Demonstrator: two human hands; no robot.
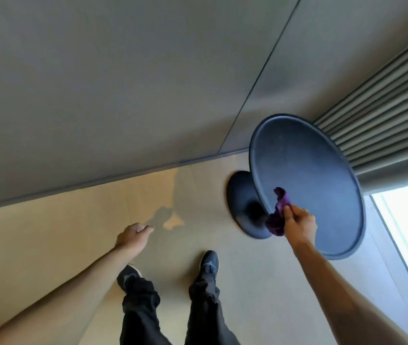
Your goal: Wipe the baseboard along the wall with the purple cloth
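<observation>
Right hand (pixel 300 226) grip closed on purple cloth (pixel 279 216), left hand (pixel 133 235) loosely curled, empty, baseboard (pixel 113 179) beyond.

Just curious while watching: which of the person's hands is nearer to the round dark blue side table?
Right. The right hand, gripping the crumpled purple cloth, is over the round dark blue side table at its near rim. The left hand hangs empty, well off to the table's left, over the floor.
</observation>
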